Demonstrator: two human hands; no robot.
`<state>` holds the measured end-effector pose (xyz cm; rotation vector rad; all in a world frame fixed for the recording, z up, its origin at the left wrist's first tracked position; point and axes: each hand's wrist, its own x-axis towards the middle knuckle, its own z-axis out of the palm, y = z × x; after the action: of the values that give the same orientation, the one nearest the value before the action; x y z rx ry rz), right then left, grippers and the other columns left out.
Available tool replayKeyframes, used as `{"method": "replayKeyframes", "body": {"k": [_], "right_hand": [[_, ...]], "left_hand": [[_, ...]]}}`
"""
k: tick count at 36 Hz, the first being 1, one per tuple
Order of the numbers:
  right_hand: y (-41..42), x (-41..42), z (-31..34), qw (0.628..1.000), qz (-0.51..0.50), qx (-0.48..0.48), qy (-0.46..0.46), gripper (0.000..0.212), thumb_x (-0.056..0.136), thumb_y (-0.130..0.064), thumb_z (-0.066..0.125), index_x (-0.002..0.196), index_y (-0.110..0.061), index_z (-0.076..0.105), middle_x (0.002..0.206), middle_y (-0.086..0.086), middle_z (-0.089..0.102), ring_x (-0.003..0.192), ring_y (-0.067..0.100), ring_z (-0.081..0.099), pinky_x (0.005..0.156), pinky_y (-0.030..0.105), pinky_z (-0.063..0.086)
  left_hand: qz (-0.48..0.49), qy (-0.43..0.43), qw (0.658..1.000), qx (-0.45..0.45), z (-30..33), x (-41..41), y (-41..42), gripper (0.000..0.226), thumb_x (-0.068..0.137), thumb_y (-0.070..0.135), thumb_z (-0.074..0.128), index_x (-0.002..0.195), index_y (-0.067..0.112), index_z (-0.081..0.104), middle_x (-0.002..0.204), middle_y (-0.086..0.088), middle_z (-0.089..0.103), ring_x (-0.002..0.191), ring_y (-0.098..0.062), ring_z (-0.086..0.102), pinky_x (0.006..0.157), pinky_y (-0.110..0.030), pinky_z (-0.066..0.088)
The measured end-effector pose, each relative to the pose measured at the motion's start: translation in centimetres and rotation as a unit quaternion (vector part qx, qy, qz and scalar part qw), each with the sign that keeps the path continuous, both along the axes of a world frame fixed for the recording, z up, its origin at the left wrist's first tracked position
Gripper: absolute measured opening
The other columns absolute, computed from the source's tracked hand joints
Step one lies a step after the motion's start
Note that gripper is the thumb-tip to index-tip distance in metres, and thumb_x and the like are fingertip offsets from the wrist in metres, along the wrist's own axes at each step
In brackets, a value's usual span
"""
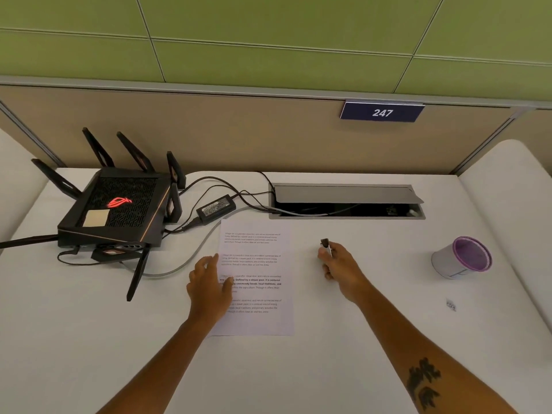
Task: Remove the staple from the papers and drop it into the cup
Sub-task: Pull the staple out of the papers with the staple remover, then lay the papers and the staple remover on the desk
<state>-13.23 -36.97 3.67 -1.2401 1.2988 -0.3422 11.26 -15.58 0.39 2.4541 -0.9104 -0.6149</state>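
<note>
From my feed, the broad white worktop fills the lower view, backed by a beige partition panel with green wall tiles above it. A dark blue number plate reading 247 hangs on that panel at upper right. On the left of the worktop I see a black angular router with several upright antennas and a glowing red logo. Behind the middle sits a grey recessed cable hatch with its lid propped open, and black and grey cables run from it toward the router, past a black rectangular power adapter.

The white printed papers lie flat in the centre of the worktop, just in front of the adapter. I cannot make out the staple on them at this resolution. My left hand rests on the papers' left edge, fingers spread and relaxed, palm down. My right hand is to the right of the papers, apart from them, with fingers curled round a small dark-tipped staple remover whose head pokes out above the thumb.

The grey paper cup with a purple rim and purple inside lies tilted toward me, well to the right of the right hand. A tiny dark speck lies on the worktop in front of the cup.
</note>
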Motion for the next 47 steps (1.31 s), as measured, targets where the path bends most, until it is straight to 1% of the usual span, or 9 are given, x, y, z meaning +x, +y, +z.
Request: {"method": "replayKeyframes", "body": {"k": [6, 10, 19, 24, 34, 38, 41, 44, 47], "right_hand": [[-4.5, -3.4, 1.4, 0.979, 0.085, -0.132, 0.131, 0.031, 0.1, -0.017, 0.065, 0.131, -0.017, 0.059, 0.127, 0.008, 0.065, 0.105, 0.024, 0.062, 0.09, 0.037, 0.052], [-7.3, -5.2, 2.2, 0.933, 0.16, -0.223, 0.234, 0.036, 0.099, -0.01, 0.065, 0.134, -0.014, 0.058, 0.136, 0.008, 0.066, 0.125, 0.032, 0.061, 0.109, 0.047, 0.048], [-11.3, -6.3, 3.8, 0.799, 0.297, -0.353, 0.387, 0.049, 0.098, -0.002, 0.063, 0.142, -0.023, 0.058, 0.146, 0.001, 0.058, 0.13, 0.026, 0.058, 0.106, 0.041, 0.048], [-12.0, -6.3, 3.5, 0.785, 0.312, -0.365, 0.391, 0.05, 0.099, -0.001, 0.063, 0.145, -0.02, 0.057, 0.146, 0.003, 0.057, 0.132, 0.027, 0.057, 0.106, 0.039, 0.051], [-12.4, -6.6, 2.9, 0.789, 0.303, -0.368, 0.387, 0.048, 0.101, -0.012, 0.065, 0.148, -0.015, 0.055, 0.145, 0.008, 0.054, 0.132, 0.028, 0.053, 0.107, 0.042, 0.05], [-10.9, -6.6, 2.3, 0.813, 0.237, -0.373, 0.38, 0.068, 0.1, -0.018, 0.068, 0.159, -0.017, 0.036, 0.165, 0.007, 0.036, 0.154, 0.028, 0.031, 0.125, 0.047, 0.03], [-7.8, -6.5, 1.4, 0.832, 0.189, -0.376, 0.361, 0.074, 0.103, -0.031, 0.06, 0.164, -0.013, 0.022, 0.173, 0.006, 0.018, 0.162, 0.027, 0.01, 0.131, 0.05, 0.012], [-4.2, -6.5, 0.1, 0.812, 0.208, -0.402, 0.369, 0.078, 0.107, -0.045, 0.045, 0.166, -0.008, 0.009, 0.176, 0.008, 0.005, 0.163, 0.026, 0.0, 0.132, 0.049, 0.004], [-1.4, -6.4, -0.7, 0.788, 0.24, -0.421, 0.38, 0.075, 0.109, -0.046, 0.032, 0.166, -0.007, 0.004, 0.176, 0.01, -0.005, 0.163, 0.027, -0.006, 0.131, 0.051, 0.003]], "left_hand": [[-0.003, 0.002, 1.0, -0.018, 0.3, -1.4, 0.9, 0.072, 0.096, 0.027, 0.076, 0.158, 0.011, 0.043, 0.161, -0.018, 0.044, 0.142, -0.041, 0.044, 0.115, -0.062, 0.04], [-0.011, 0.0, 0.999, -0.035, 0.2, -2.3, 1.5, 0.072, 0.094, 0.023, 0.079, 0.156, 0.009, 0.046, 0.159, -0.019, 0.047, 0.142, -0.043, 0.045, 0.114, -0.063, 0.04], [-0.015, -0.004, 0.998, -0.063, -0.1, -3.8, 2.3, 0.07, 0.094, 0.023, 0.078, 0.154, 0.004, 0.049, 0.158, -0.024, 0.048, 0.143, -0.048, 0.047, 0.115, -0.066, 0.039], [-0.019, 0.006, 0.998, -0.057, 0.4, -4.1, 2.4, 0.08, 0.087, 0.044, 0.06, 0.155, 0.004, 0.048, 0.161, -0.024, 0.046, 0.146, -0.047, 0.045, 0.118, -0.066, 0.038], [-0.046, -0.012, 0.997, -0.053, -0.4, -4.1, 2.8, 0.08, 0.087, 0.043, 0.06, 0.156, 0.003, 0.047, 0.163, -0.024, 0.043, 0.148, -0.047, 0.043, 0.118, -0.066, 0.037], [-0.061, -0.035, 0.996, -0.053, -0.5, -4.1, 2.6, 0.085, 0.088, 0.047, 0.059, 0.159, 0.003, 0.042, 0.166, -0.024, 0.039, 0.151, -0.048, 0.04, 0.122, -0.067, 0.032], [-0.089, -0.063, 0.993, -0.054, -0.4, -3.9, 2.3, 0.093, 0.097, 0.067, 0.04, 0.164, 0.003, 0.032, 0.174, -0.021, 0.026, 0.161, -0.047, 0.023, 0.131, -0.064, 0.014], [-0.135, -0.094, 0.985, -0.052, 0.0, -3.9, 1.7, 0.108, 0.095, 0.082, 0.004, 0.168, 0.004, 0.017, 0.179, -0.017, 0.009, 0.166, -0.041, 0.005, 0.132, -0.059, 0.001], [-0.164, -0.113, 0.979, -0.048, 0.2, -4.0, 0.9, 0.102, 0.096, 0.078, 0.0, 0.17, 0.007, 0.006, 0.179, -0.013, -0.004, 0.166, -0.036, -0.004, 0.133, -0.06, -0.001]]}}
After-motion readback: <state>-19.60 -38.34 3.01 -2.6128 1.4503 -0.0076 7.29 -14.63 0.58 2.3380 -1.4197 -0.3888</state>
